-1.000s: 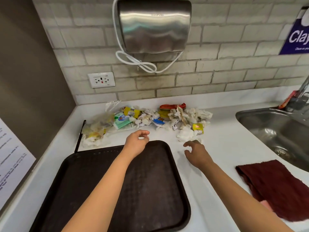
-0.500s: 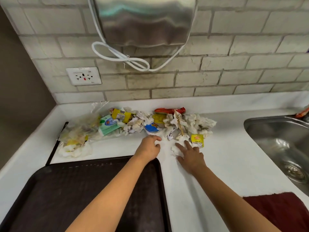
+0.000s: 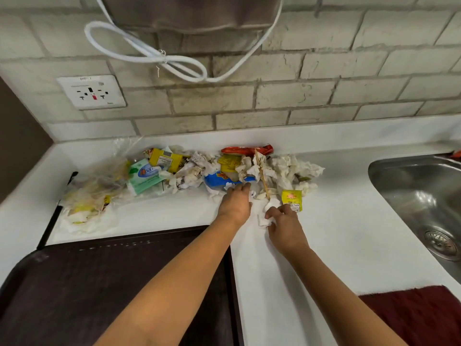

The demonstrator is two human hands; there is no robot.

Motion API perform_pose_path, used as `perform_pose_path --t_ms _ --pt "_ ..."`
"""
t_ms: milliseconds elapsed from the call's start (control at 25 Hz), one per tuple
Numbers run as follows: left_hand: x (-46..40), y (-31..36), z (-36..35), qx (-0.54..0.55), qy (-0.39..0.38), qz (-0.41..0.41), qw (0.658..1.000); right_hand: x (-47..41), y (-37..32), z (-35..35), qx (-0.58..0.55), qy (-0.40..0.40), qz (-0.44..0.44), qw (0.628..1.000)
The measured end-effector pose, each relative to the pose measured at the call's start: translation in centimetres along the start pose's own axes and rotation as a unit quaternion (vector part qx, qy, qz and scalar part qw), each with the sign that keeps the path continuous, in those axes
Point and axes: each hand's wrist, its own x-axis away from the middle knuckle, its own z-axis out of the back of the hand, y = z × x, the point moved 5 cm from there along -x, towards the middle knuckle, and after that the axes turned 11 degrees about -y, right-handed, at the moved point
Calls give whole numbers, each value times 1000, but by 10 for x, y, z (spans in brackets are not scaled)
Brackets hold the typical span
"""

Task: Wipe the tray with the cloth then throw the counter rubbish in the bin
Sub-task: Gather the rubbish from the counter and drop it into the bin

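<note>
The rubbish (image 3: 194, 171) lies in a long heap on the white counter (image 3: 336, 233), against the foot of the brick wall (image 3: 274, 101): crumpled tissues, a clear bag at the left end, a green-and-white packet, yellow packets, a blue wrapper, a red wrapper at the back and a wooden stick. Half a second ago both hands were only arriving at the front edge of the heap. Now the left hand (image 3: 235, 204) has pushed further in, its fingertips on the white scraps just below the blue wrapper; how far the fingers curl cannot be told. The right hand (image 3: 284, 227) has drawn back a little toward the person and its fingers and thumb pinch a small white tissue wad (image 3: 265, 221), just beside a yellow sachet (image 3: 291, 199) on the counter.

The dark tray (image 3: 74, 283) sits at the lower left, near the heap but apart from it, with the left forearm passing over its right edge. The maroon cloth (image 3: 419, 318) lies on the counter at the lower right, touched by neither hand. The steel sink (image 3: 419, 196) is at the right. On the wall are a white socket (image 3: 92, 92) and a looped white cable (image 3: 149, 53). The view has come closer to the wall than before.
</note>
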Motion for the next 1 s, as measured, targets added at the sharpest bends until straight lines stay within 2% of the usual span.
perform_pose_path --t_ms 120,320,440,520,680,760,840,920,1000 --pt "4 -4 1 31 -19 24 999 -3 0 0 11 -15 6 1000" --pt "17 -15 2 43 -2 21 999 -4 -3 1 31 -18 -10 999" --pt "14 -18 -5 61 -76 9 995 -1 -7 -1 41 3 -42 998" --pt "13 -18 -7 29 -108 -4 994 1 -10 -2 53 5 -72 996" --pt "12 -26 -3 21 -90 -36 995 2 -13 -5 70 6 -104 992" --pt "6 -31 -6 71 -89 -22 993 2 -13 -10 73 7 -117 990" --pt "0 -34 -9 158 -104 26 982 1 -13 -11 77 14 -123 989" --pt "-6 -36 -8 261 -126 88 953 -1 -14 -9 77 23 -123 989" --pt "-10 -37 -6 333 -156 113 923 -2 -15 -9 79 18 -129 988"
